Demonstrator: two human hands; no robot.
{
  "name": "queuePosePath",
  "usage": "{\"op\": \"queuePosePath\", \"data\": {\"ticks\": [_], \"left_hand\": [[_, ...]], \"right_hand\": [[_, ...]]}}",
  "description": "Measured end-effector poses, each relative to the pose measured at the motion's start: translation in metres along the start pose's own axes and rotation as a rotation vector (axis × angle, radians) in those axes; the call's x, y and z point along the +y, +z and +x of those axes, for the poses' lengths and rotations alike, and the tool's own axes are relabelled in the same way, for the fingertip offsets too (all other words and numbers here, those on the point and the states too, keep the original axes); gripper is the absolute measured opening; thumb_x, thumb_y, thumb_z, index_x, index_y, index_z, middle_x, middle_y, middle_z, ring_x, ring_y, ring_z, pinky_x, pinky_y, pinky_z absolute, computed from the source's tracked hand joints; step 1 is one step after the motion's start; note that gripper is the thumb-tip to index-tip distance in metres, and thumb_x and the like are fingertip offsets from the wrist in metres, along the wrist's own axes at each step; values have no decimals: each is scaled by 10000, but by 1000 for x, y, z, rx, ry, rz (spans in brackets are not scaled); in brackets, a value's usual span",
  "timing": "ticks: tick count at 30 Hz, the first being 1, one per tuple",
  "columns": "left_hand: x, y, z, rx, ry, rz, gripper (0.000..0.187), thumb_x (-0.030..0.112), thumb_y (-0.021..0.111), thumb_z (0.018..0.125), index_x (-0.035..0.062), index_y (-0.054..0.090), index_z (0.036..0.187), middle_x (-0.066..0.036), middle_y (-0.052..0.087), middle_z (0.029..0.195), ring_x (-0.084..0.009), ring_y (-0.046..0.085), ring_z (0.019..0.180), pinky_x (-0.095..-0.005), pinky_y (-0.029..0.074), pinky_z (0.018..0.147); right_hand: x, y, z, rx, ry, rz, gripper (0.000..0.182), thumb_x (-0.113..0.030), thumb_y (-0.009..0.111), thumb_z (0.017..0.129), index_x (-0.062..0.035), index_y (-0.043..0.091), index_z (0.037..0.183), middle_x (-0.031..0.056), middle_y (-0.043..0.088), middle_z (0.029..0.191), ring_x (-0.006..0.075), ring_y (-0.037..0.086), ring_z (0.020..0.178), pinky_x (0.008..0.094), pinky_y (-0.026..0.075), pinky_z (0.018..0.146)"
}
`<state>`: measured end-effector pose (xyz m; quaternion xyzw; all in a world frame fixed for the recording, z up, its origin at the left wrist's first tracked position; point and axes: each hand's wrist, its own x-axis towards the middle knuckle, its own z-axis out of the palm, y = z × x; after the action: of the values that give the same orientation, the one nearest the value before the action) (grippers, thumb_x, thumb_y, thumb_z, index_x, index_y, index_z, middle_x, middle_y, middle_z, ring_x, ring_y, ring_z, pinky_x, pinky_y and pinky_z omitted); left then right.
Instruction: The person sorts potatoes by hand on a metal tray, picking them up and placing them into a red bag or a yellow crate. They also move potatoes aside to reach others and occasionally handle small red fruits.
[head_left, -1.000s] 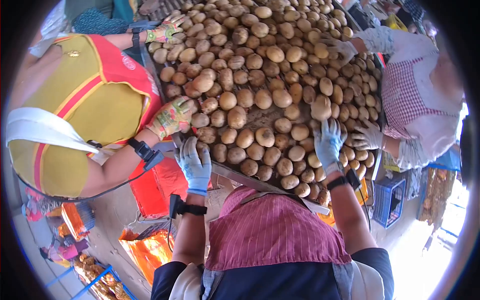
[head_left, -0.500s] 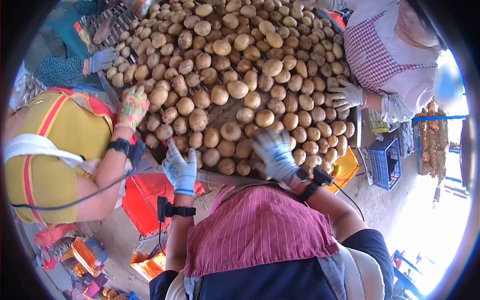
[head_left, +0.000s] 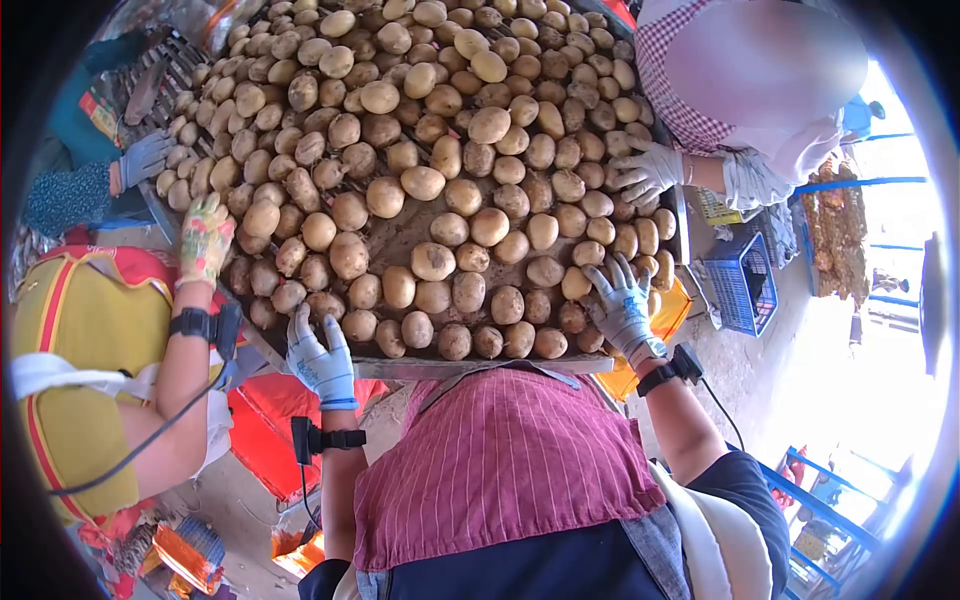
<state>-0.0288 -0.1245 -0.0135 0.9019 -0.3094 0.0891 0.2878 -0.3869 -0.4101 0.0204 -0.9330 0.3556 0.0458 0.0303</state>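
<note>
Loose, dirt-specked potatoes [head_left: 432,262] cover a wide metal-edged table [head_left: 470,368] before me. My left hand [head_left: 322,362], in a white and light-blue glove, rests at the table's front edge left of centre. Its fingers are extended beside the nearest potatoes, and nothing shows in its grasp. At the front right corner, my right hand [head_left: 624,312] wears a matching glove. Its fingers are spread over and against the potatoes there, holding none that I can see. A bare patch of table surface [head_left: 400,228] shows between the potatoes near the middle.
A co-worker's flowered glove [head_left: 206,238] touches potatoes on the left; behind it lies another person's grey glove [head_left: 147,160]. Across on the right, a co-worker's white-gloved hand [head_left: 648,172] is on the potatoes. A blue crate [head_left: 742,285] and a red bag [head_left: 275,440] stand beside the table.
My right hand has moved right, from the front-middle potatoes to the corner. My left hand stays near the front edge. The potatoes along the front are arranged differently, and the view has shifted.
</note>
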Motion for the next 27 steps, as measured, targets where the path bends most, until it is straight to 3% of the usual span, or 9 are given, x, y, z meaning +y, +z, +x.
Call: {"op": "queuePosePath", "data": {"ticks": [5, 8, 10, 12, 14, 16, 20, 21, 27], "left_hand": [[1, -2, -1, -20, -5, -16, 377, 230, 629, 912, 26, 556, 1220, -211, 625, 1168, -381, 611, 1043, -478, 502, 886], [0, -1, -1, -23, -20, -2, 370, 235, 625, 912, 27, 561, 1211, -205, 628, 1172, -376, 613, 1051, -479, 501, 891], [1, 0, 0, -16, -35, 7, 361, 239, 623, 910, 28, 571, 1198, -198, 633, 1173, -372, 613, 1058, -476, 502, 892], [2, -1, 0, -43, -68, 5, 356, 245, 620, 909, 28, 579, 1188, -190, 637, 1171, -368, 614, 1061, -473, 503, 888], [-1, 1, -2, -51, -74, 20, 357, 243, 618, 908, 28, 580, 1190, -185, 637, 1174, -364, 614, 1063, -473, 499, 893], [-3, 0, -3, -57, -74, 33, 358, 242, 615, 907, 29, 581, 1192, -179, 638, 1177, -360, 614, 1066, -473, 495, 898], [0, -1, -3, -77, -110, 35, 351, 234, 612, 898, 31, 594, 1184, -167, 643, 1177, -356, 614, 1067, -476, 474, 919], [0, -1, -2, -69, -105, 42, 346, 230, 611, 896, 32, 598, 1179, -169, 644, 1175, -357, 614, 1066, -474, 475, 917], [4, -6, 0, -87, -94, 103, 332, 242, 614, 891, 56, 598, 1165, -165, 642, 1179, -358, 616, 1050, -482, 473, 866]], "right_hand": [[3, 7, -11, 165, 20, 26, 424, -221, 613, 866, -98, 565, 1269, 170, 518, 1336, 365, 420, 1322, 606, 214, 1126], [11, 8, -3, 135, 66, 8, 382, -234, 631, 815, -102, 622, 1173, 158, 554, 1275, 373, 438, 1304, 648, 217, 1098], [4, -2, 19, 181, 96, -134, 316, -221, 636, 796, -83, 651, 1080, 141, 580, 1198, 359, 489, 1232, 597, 287, 1082], [-3, -15, 67, 441, 16, 236, 312, -222, 631, 798, -79, 657, 1074, 137, 586, 1169, 368, 522, 1163, 542, 369, 1028], [-26, -42, 125, 542, -71, 166, 328, -257, 639, 822, -80, 652, 1098, 148, 592, 1139, 399, 536, 1111, 500, 421, 966], [-39, -48, 181, 246, 54, 414, 468, -351, 667, 835, -104, 591, 1226, 189, 544, 1247, 430, 498, 1180, 566, 388, 1006], [-97, -19, 223, 194, 232, 121, 868, -541, 708, 767, -173, 350, 1467, 237, 330, 1486, 473, 330, 1351, 747, 232, 1039], [-100, -25, 217, 141, 181, 150, 904, -550, 709, 761, -190, 321, 1493, 233, 302, 1520, 500, 270, 1386, 742, 219, 1054], [-73, -14, 120, 101, -73, 220, 720, -388, 687, 824, -214, 415, 1468, 157, 364, 1499, 409, 448, 1276, 726, 216, 1060]]}}
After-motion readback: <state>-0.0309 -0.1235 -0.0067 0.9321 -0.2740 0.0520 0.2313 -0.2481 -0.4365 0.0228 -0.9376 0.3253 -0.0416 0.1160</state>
